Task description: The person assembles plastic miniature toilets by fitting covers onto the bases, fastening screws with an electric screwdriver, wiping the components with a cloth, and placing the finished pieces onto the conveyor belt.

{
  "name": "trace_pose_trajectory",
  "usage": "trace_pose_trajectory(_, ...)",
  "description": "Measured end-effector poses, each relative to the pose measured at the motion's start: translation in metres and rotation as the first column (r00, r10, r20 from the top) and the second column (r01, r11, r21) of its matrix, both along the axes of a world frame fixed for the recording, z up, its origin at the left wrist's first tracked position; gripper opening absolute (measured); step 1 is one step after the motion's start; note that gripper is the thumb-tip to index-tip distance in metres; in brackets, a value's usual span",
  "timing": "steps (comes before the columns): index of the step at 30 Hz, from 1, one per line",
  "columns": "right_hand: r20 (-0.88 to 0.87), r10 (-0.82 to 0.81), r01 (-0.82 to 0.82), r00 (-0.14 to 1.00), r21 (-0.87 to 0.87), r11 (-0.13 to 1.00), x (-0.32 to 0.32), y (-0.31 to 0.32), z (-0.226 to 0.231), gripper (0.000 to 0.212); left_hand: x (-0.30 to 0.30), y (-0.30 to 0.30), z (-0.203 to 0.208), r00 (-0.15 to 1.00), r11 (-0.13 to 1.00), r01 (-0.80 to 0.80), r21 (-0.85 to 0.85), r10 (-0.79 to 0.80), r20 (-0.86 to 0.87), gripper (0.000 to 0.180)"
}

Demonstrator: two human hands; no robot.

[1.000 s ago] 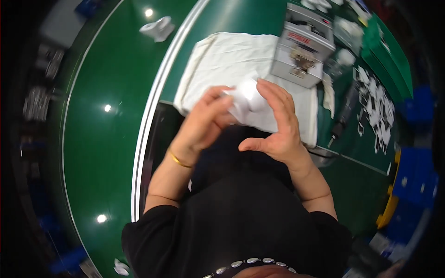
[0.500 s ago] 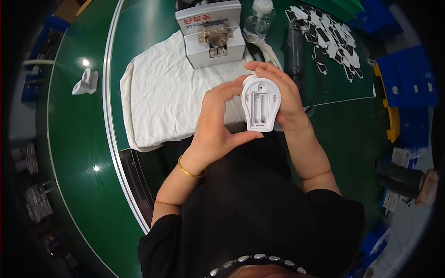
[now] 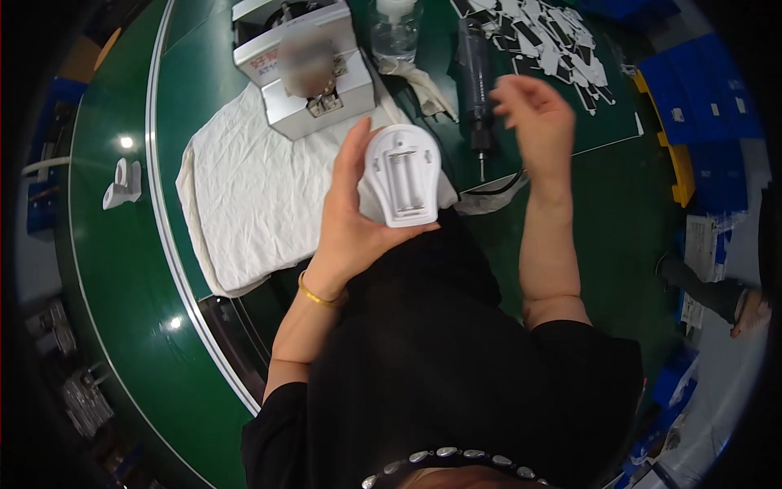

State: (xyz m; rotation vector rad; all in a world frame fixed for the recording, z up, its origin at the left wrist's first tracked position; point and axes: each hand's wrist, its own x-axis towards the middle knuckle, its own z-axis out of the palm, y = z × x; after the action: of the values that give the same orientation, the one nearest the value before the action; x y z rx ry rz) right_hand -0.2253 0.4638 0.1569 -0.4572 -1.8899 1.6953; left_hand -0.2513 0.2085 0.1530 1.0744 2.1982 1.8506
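My left hand (image 3: 349, 213) is closed round a white plastic device housing (image 3: 401, 175), its thumb along the near edge and its fingers behind the far left side. The housing's back faces up and shows a battery compartment in which no batteries are seen. To the right, my right hand (image 3: 539, 114) is lifted, empty, with its fingers partly curled and apart. Beside those fingers lies a dark electric screwdriver (image 3: 476, 85), its metal bit pointing toward me; the hand appears close to it but not gripping it.
A grey-white machine (image 3: 322, 110) stands at the back on a white cloth (image 3: 244, 179). Behind is a clear pump bottle (image 3: 395, 33). Black-and-white flat pieces (image 3: 542, 41) lie heaped at the far right. A white plastic part (image 3: 124, 186) sits left, and blue bins (image 3: 700, 102) stand right.
My right hand has let go of the white housing and moved right toward the screwdriver. My left hand alone holds the housing, now slightly farther left. The whole view has shifted.
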Motion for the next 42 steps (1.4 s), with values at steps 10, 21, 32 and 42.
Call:
trace_pose_trajectory(10, 0.518, -0.479, 0.073, 0.709, 0.621, 0.781, -0.006, 0.104, -0.037, 0.047, 0.003, 0.004, -0.01, 0.972, 0.992, -0.005, 0.124, -0.024, 0.232, 0.127)
trace_pose_trajectory(21, 0.365, -0.385, 0.194, 0.848, 0.461, 0.866, 0.011, 0.118, -0.035, 0.03, 0.008, -0.017, -0.01, 0.983, 0.996, -0.039, 0.081, 0.024, 0.182, 0.127)
trace_pose_trajectory(32, -0.075, 0.058, -0.068, 0.995, -0.129, 0.989, 0.016, 0.019, 0.021, 0.026, 0.01, -0.029, -0.008, 0.986, 0.988, -0.108, 0.111, 0.092, 0.137, 0.116)
trace_pose_trajectory(42, -0.025, 0.613, -0.608, 0.79, 0.098, 0.788, 0.018, -0.103, 0.044, 0.025, 0.013, -0.043, -0.01, 0.99, 0.986, -0.141, 0.088, 0.14, 0.024, 0.111)
